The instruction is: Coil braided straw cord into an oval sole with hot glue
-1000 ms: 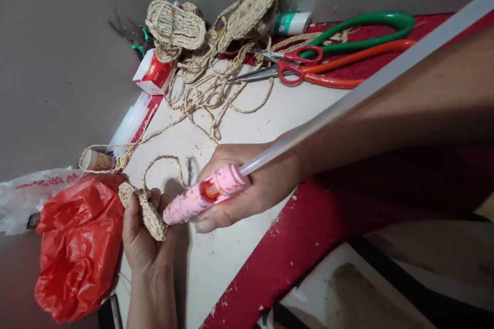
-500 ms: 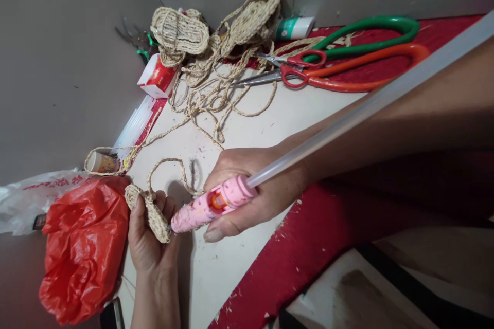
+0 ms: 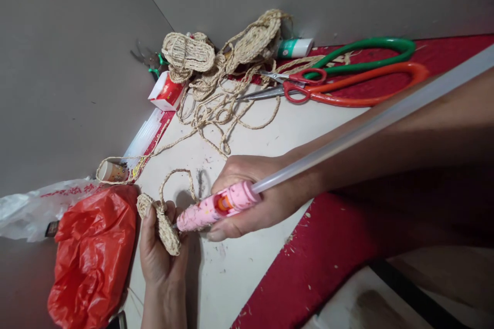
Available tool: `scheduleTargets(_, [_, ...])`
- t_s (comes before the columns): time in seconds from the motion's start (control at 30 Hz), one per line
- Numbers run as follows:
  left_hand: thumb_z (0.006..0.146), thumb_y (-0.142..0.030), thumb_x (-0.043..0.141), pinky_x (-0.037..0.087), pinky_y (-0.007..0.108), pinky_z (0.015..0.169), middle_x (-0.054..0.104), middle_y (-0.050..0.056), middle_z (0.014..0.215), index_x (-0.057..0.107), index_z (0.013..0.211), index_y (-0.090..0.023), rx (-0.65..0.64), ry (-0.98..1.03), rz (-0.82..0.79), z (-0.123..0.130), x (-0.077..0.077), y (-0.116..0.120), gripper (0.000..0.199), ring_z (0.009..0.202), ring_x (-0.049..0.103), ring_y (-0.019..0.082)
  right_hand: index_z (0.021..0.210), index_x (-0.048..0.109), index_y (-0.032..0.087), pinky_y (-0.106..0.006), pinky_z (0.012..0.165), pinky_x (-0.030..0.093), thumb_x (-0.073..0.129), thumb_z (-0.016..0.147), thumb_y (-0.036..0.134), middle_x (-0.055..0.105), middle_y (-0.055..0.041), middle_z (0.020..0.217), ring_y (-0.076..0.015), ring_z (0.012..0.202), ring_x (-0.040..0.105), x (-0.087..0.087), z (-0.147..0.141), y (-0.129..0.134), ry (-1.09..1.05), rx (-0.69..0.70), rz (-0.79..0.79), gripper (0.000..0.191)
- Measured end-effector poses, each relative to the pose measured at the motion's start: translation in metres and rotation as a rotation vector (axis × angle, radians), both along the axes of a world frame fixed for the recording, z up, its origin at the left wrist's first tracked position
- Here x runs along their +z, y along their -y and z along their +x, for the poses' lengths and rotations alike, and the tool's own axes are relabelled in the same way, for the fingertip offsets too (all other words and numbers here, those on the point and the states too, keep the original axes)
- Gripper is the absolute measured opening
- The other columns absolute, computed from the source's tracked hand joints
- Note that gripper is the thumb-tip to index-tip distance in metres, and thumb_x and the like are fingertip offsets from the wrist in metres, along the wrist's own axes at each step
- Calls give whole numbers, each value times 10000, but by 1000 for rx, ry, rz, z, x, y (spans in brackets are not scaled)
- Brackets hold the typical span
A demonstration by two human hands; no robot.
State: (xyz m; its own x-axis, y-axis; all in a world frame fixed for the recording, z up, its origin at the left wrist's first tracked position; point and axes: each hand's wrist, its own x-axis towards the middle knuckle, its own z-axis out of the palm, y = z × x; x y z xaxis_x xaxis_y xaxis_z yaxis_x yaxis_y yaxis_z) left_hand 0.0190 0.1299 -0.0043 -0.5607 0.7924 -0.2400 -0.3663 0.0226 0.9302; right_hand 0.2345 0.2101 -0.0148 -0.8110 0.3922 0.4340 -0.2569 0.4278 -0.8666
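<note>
My left hand [image 3: 160,259] pinches a small coiled piece of braided straw cord [image 3: 168,234] between thumb and fingers. Wrapped round a pink glue gun [image 3: 216,209] is my right hand [image 3: 250,205], with a long translucent glue stick [image 3: 347,136] sticking out of its back end. The gun's nozzle meets the side of the coiled piece. A loose length of cord [image 3: 175,170] arcs from the piece towards my right hand, where part of it is hidden.
Bundled straw cord [image 3: 189,52] lies at the back, beside red-handled scissors [image 3: 297,91], large green and orange handles [image 3: 363,54] and a white-green tube [image 3: 295,48]. A red bag [image 3: 92,252], paper cup [image 3: 111,171], glue sticks [image 3: 144,136] and pliers [image 3: 148,59] are at the left.
The whole view has shifted, so everything appears slightly lower and mostly further right. Both hands keep their holds, and the nozzle stays against the coiled piece.
</note>
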Motion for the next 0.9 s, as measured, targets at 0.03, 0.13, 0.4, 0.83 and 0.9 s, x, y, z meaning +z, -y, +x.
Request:
scheduleTargets(0.03, [774,-269,664,541,261,671,705,-11,692,676,805,-176,19,4,-8,1,0,-1,99,579,650,121,554,398,162,-134,455,280,606,836,332,346,88,477,-29,466,328,0,0,0,8,2,-1,389])
scheduleTargets(0.13, [767,-259,671,534,249,682,705,-4,697,679,811,-185,-25,11,21,1,-1,-1,86,595,656,126,562,439,162,-132,464,286,598,848,316,347,85,481,-32,473,337,1,0,0,24,-1,31,362])
scheduleTargets(0.4, [770,-288,657,532,263,660,693,19,720,665,817,-197,-112,12,-7,-1,-1,2,103,628,646,145,559,426,163,-143,497,312,590,845,364,437,88,479,-33,480,383,1,1,-1,12,-77,-14,386])
scheduleTargets(0.83, [656,-291,786,490,213,586,580,-40,678,602,744,-146,344,-544,371,-25,42,9,250,582,534,81,857,591,173,-311,579,310,675,717,478,627,-57,796,-187,700,557,-9,-9,8,503,36,737,345])
scheduleTargets(0.9, [655,-314,788,491,233,567,588,-34,676,606,718,-141,433,-711,376,-29,47,16,259,562,527,91,926,601,160,-308,639,348,705,688,486,619,-70,861,-209,788,572,-5,-8,9,520,46,773,417])
